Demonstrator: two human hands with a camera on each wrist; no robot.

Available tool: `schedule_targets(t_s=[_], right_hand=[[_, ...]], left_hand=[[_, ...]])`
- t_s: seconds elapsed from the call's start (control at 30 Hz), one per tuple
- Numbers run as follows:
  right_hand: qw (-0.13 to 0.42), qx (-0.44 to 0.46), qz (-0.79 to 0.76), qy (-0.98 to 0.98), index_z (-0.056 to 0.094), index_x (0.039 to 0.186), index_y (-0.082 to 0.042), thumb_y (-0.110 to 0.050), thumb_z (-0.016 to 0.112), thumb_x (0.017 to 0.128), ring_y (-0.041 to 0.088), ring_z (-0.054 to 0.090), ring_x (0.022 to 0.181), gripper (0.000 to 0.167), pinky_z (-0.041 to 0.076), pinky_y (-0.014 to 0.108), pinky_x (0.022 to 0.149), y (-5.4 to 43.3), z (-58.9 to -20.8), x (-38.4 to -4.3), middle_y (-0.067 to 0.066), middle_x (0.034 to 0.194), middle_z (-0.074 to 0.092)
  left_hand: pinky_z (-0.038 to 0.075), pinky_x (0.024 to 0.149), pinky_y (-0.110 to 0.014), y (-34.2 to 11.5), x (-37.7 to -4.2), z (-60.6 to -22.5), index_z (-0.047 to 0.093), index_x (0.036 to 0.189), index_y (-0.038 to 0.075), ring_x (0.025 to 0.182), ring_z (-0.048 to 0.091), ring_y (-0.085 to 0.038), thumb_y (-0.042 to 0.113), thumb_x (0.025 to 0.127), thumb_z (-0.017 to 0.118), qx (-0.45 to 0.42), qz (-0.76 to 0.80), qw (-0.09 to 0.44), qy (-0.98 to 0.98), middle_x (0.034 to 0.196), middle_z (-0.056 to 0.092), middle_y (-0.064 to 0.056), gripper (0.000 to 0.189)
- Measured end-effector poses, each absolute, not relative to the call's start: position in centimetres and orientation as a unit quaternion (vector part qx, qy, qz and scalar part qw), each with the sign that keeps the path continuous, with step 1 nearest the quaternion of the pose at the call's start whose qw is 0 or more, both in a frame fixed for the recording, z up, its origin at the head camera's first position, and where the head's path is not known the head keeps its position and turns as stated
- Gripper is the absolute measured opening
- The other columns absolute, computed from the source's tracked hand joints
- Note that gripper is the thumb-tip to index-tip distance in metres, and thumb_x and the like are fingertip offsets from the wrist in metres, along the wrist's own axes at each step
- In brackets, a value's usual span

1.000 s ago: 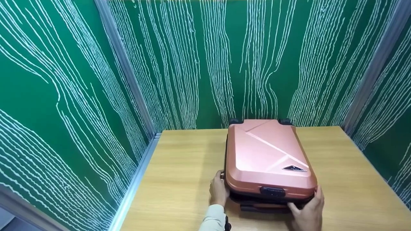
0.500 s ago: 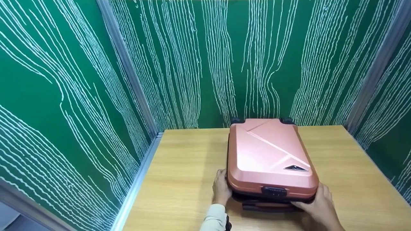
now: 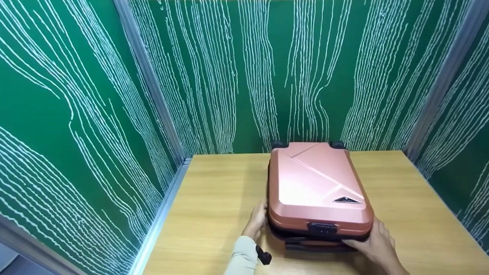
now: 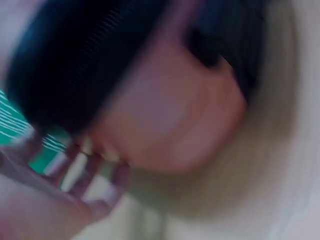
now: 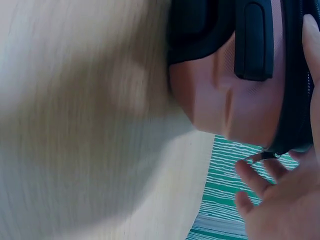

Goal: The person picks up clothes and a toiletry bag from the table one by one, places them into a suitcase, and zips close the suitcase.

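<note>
A pink hard-shell suitcase (image 3: 317, 179) lies flat on the wooden table, its wheels toward the back wall. A black combination lock (image 3: 323, 228) and a carry handle (image 3: 315, 244) face me. At the suitcase's near left side is my left hand (image 3: 256, 221); in the blurred left wrist view its spread, slightly bent fingers (image 4: 112, 192) lie along the lower shell. My right hand (image 3: 378, 244) holds the near right corner, thumb along the front and fingers round the side. A small zip pull (image 5: 265, 157) sits by those fingertips in the right wrist view.
The wooden table (image 3: 214, 198) extends on both sides of the suitcase. Green panels with white wavy lines (image 3: 214, 76) stand behind and at the sides, framed by grey metal posts (image 3: 149, 76). Two black wheels (image 3: 280, 144) sit close to the back wall.
My left hand and sleeve have shifted slightly left, and the wrist has turned outward. The right wrist has swung right, while its thumb stays at the front corner. The suitcase has barely moved.
</note>
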State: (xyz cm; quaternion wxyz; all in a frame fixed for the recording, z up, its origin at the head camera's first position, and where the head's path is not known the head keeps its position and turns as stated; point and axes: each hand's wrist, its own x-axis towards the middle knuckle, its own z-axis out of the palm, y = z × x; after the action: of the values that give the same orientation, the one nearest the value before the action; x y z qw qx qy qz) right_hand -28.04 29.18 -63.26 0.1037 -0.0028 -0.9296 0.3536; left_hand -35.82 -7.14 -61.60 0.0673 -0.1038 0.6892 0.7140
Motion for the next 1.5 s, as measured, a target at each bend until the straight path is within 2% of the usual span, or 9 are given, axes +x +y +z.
schedule_targets(t_s=[0.07, 0.13, 0.2, 0.37, 0.5, 0.7, 0.87, 1.17, 1.5], right_hand=[[0.077, -0.001, 0.348, -0.934, 0.013, 0.157, 0.007, -0.052, 0.091, 0.068, 0.062, 0.033, 0.130, 0.132, 0.023, 0.073, 0.101, 29.6, -63.0, -28.1, 0.042, 0.148, 0.033], [0.045, 0.007, 0.356, -0.933, 0.012, 0.158, 0.006, -0.049, 0.088, 0.073, 0.061, 0.032, 0.131, 0.127, 0.022, 0.073, 0.100, 30.3, -62.7, -28.0, 0.041, 0.149, 0.034], [0.028, 0.020, 0.375, -0.926, 0.014, 0.158, 0.008, -0.035, 0.084, 0.081, 0.057, 0.037, 0.128, 0.112, 0.027, 0.070, 0.099, 31.1, -62.5, -27.9, 0.040, 0.148, 0.037], [0.073, 0.043, 0.421, -0.903, 0.038, 0.145, 0.013, 0.004, 0.058, 0.094, 0.015, 0.061, 0.102, 0.055, 0.051, 0.035, 0.088, 32.1, -62.6, -28.4, 0.033, 0.126, 0.059], [0.088, 0.018, 0.435, -0.896, 0.048, 0.136, 0.013, -0.003, 0.045, 0.106, -0.007, 0.058, 0.077, 0.034, 0.051, 0.019, 0.070, 32.1, -62.9, -29.5, 0.025, 0.105, 0.068], [0.064, -0.017, 0.388, -0.919, 0.054, 0.127, 0.013, -0.006, 0.038, 0.108, 0.025, 0.067, 0.080, 0.032, 0.054, 0.037, 0.071, 32.4, -62.6, -30.7, 0.024, 0.096, 0.068], [0.046, 0.009, 0.298, -0.954, 0.052, 0.121, 0.014, -0.007, 0.036, 0.106, 0.049, 0.068, 0.093, 0.030, 0.053, 0.060, 0.074, 32.4, -61.9, -30.7, 0.031, 0.100, 0.067], [0.005, -0.003, 0.249, -0.968, 0.056, 0.107, 0.006, -0.018, 0.033, 0.109, 0.027, 0.057, 0.068, 0.033, 0.042, 0.042, 0.055, 32.1, -60.4, -29.1, 0.011, 0.075, 0.058], [0.008, 0.044, 0.210, -0.977, 0.049, 0.078, -0.012, -0.014, 0.043, 0.105, 0.020, 0.045, 0.062, 0.027, 0.033, 0.035, 0.055, 32.6, -60.0, -27.7, 0.000, 0.066, 0.042]], left_hand=[[0.051, 0.094, -0.036, -6.8, -35.8, -61.3, 0.066, 0.123, -0.002, 0.098, 0.064, -0.021, 0.046, 0.109, 0.037, -0.087, 0.696, 0.045, 0.712, 0.108, 0.069, -0.011, 0.058], [0.038, 0.117, -0.046, -6.1, -35.6, -61.3, 0.060, 0.132, -0.008, 0.130, 0.054, -0.032, 0.037, 0.111, 0.036, -0.083, 0.687, 0.020, 0.721, 0.132, 0.060, -0.021, 0.055], [0.033, 0.120, -0.054, -5.5, -35.4, -61.6, 0.055, 0.137, -0.009, 0.139, 0.045, -0.042, 0.033, 0.111, 0.035, -0.094, 0.681, -0.002, 0.726, 0.140, 0.052, -0.026, 0.054], [0.041, 0.109, -0.056, -4.7, -34.8, -62.9, 0.062, 0.130, 0.005, 0.129, 0.054, -0.042, 0.040, 0.110, 0.035, -0.147, 0.612, -0.078, 0.773, 0.125, 0.061, -0.014, 0.048], [0.049, 0.096, -0.050, -4.5, -34.5, -63.8, 0.064, 0.116, 0.017, 0.115, 0.064, -0.035, 0.053, 0.107, 0.037, -0.186, 0.581, -0.114, 0.784, 0.111, 0.067, -0.007, 0.046], [0.045, 0.081, -0.033, -3.9, -34.7, -65.0, 0.059, 0.100, 0.012, 0.089, 0.058, -0.017, 0.047, 0.107, 0.044, -0.161, 0.666, -0.159, 0.711, 0.092, 0.060, -0.003, 0.038], [0.045, 0.082, -0.032, -3.8, -34.8, -65.3, 0.059, 0.095, 0.011, 0.086, 0.055, -0.014, 0.038, 0.107, 0.046, -0.169, 0.692, -0.167, 0.681, 0.087, 0.057, -0.001, 0.032], [0.050, 0.095, -0.043, -3.8, -34.5, -65.1, 0.065, 0.111, 0.015, 0.103, 0.065, -0.022, 0.041, 0.105, 0.049, -0.208, 0.684, -0.151, 0.683, 0.106, 0.070, -0.006, 0.032], [0.051, 0.088, -0.040, -3.9, -34.7, -65.0, 0.065, 0.109, 0.017, 0.096, 0.065, -0.021, 0.043, 0.104, 0.051, -0.227, 0.662, -0.153, 0.698, 0.102, 0.069, -0.004, 0.030]])
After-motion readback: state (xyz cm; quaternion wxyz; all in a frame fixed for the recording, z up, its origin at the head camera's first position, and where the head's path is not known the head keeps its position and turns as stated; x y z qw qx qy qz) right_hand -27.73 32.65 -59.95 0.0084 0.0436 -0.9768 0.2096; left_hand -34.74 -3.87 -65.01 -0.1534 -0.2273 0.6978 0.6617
